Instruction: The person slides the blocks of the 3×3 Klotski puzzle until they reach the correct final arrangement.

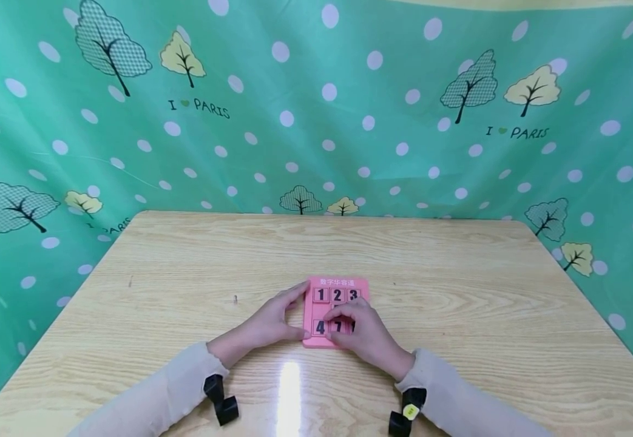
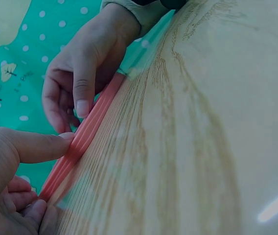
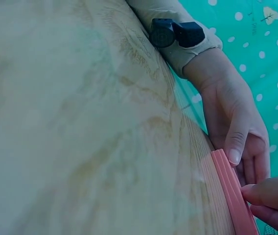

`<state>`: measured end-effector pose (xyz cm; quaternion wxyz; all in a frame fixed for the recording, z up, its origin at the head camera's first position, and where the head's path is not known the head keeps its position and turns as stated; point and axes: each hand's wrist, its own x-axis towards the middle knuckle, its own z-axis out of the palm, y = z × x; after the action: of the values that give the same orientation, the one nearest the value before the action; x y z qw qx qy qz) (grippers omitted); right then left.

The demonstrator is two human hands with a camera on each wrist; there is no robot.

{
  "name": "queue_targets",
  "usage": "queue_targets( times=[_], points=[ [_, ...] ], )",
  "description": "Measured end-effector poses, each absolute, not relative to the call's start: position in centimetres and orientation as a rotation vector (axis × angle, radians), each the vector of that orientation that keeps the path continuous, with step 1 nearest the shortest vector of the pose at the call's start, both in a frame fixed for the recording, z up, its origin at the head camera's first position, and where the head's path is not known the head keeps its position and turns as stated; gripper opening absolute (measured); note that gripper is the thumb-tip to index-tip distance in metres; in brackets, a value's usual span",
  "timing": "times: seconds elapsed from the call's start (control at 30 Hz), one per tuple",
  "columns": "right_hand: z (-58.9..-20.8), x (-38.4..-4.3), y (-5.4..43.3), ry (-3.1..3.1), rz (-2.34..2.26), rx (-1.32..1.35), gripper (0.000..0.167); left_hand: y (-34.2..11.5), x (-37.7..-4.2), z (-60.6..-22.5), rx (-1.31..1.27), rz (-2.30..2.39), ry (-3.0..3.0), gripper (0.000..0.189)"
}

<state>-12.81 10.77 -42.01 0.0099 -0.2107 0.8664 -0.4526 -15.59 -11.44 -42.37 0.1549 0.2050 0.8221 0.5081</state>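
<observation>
A pink sliding number puzzle (image 1: pixel 308 309) lies on the table, with white characters along its top border. Tiles 1, 2 and 3 fill its top row; the bottom row shows 4 and 7, and the middle row has a gap at the left. My left hand (image 1: pixel 267 318) holds the puzzle's left side, fingers at the upper corner and thumb at the lower one. Over the lower right tiles is my right hand (image 1: pixel 368 334), its bent index finger and thumb at tiles 4 and 7, hiding several others. In the left wrist view, the right thumb (image 2: pixel 82 95) points down at the puzzle's edge.
The wooden table (image 1: pixel 212 255) carries a bright light reflection (image 1: pixel 289 394) near its front. A green dotted curtain (image 1: pixel 327 139) with printed trees hangs behind and at both sides. Each sleeve bears a black wrist camera, such as the left one (image 1: pixel 220 400).
</observation>
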Motion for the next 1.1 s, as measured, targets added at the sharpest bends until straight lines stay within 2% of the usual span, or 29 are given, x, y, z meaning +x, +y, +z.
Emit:
queue_targets(
  times=[1.1],
  points=[
    [-42.1, -14.9, 10.5, 2.756, -1.361, -0.656, 0.022, -11.5, -15.7, -42.5, 0.595, 1.454, 2.347, 0.093]
  ],
)
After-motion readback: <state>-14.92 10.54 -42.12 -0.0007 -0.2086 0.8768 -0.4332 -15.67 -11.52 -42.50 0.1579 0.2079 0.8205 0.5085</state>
